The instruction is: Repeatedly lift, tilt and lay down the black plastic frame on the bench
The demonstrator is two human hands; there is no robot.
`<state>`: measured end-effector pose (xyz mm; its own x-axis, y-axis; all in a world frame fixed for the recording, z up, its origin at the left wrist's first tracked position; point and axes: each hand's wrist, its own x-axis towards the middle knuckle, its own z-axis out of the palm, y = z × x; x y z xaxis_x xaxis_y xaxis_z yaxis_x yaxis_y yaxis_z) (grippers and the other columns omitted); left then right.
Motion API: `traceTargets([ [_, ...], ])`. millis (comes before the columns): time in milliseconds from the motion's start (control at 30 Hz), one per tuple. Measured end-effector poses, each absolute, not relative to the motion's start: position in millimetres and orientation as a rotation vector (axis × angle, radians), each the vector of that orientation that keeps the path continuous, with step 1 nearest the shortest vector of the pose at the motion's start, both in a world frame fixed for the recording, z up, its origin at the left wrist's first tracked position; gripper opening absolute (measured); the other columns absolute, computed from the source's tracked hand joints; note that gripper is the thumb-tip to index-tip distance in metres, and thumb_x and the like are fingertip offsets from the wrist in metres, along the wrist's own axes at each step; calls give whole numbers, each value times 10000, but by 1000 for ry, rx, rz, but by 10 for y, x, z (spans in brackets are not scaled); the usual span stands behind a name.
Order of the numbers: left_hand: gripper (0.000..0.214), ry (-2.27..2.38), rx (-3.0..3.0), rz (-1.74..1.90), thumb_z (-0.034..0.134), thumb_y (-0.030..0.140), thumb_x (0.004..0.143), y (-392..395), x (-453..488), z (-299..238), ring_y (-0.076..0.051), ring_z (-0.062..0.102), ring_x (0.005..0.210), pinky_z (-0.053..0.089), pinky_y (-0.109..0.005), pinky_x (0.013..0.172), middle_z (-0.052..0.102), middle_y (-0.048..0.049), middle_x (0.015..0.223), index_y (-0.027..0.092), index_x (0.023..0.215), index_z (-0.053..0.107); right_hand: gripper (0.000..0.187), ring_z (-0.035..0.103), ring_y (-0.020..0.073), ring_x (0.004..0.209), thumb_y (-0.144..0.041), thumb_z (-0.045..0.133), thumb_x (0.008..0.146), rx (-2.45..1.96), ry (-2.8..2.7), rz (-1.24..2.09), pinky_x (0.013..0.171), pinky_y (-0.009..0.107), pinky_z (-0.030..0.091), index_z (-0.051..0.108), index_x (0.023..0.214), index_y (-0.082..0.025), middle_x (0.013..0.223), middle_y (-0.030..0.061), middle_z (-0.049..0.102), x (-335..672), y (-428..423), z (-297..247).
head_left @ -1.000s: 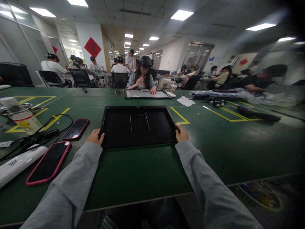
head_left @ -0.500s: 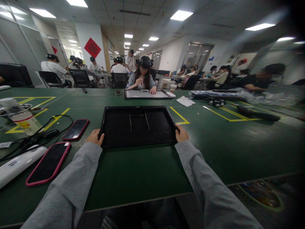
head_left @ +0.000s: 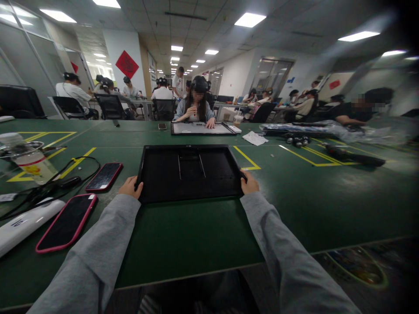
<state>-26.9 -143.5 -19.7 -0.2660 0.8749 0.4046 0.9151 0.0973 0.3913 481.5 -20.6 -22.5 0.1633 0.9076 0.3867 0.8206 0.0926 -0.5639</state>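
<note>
A shallow black monitor shell [head_left: 160, 174], rectangular with a raised rim, lies on the green table in front of me. Two thin metal-like strips stand out at the middle of its inside. My left hand [head_left: 131, 187] is closed on the left edge, thumb over the rim. On the opposite edge my right hand [head_left: 250, 182] grips the rim the same way. The fingers under and behind both edges are hidden. Close to my left hand lies a phone in a red case [head_left: 104, 177].
At left are a larger pink-cased phone [head_left: 67, 224], a white device [head_left: 31, 224], black cables and a plastic bottle [head_left: 34, 161]. Across the table a person sits behind a grey panel [head_left: 196, 128]. Crumpled paper [head_left: 254, 138] and a dark tool-like object [head_left: 353, 155] lie to the right.
</note>
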Motion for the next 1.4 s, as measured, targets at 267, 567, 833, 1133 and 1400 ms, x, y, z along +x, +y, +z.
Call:
traceTargets([
  [267,420,-2220,-1841,-909,389,407,892,-1493,-205,-158,-223,591,1075,478,-341,927,575,-100,1241,188,1199,573,484,612,281,1094,-187,463,853,-1751,-1656,150,987,442,453,544,1330,-214,1176,93,668,4817,-203,-233],
  [567,442,-2234,-1846,-888,402,416,893,-1458,-251,-204,-225,602,1053,482,-343,905,581,-102,1252,168,1219,568,487,618,279,1079,-193,468,847,-1766,-1668,152,983,436,459,550,1327,-202,1158,97,676,4831,-186,-235],
  [833,464,-2243,-1851,-880,396,430,893,-1446,-275,-231,-227,606,1030,483,-359,909,571,-110,1269,160,1232,562,483,604,285,1103,-192,458,848,-1723,-1669,141,992,454,452,552,1321,-191,1179,109,664,4820,-208,-227],
  [1133,477,-2233,-1880,-889,390,440,887,-1432,-294,-242,-230,602,1043,470,-360,946,565,-113,1269,158,1234,556,486,599,287,1119,-191,468,834,-1687,-1667,125,998,457,450,560,1311,-197,1170,103,670,4836,-182,-269],
  [1400,470,-2244,-1864,-858,382,441,892,-1444,-278,-217,-232,587,1093,470,-347,942,562,-106,1279,169,1236,553,477,602,277,1112,-202,464,840,-1695,-1655,135,1004,451,445,559,1308,-209,1175,97,668,4812,-226,-223],
])
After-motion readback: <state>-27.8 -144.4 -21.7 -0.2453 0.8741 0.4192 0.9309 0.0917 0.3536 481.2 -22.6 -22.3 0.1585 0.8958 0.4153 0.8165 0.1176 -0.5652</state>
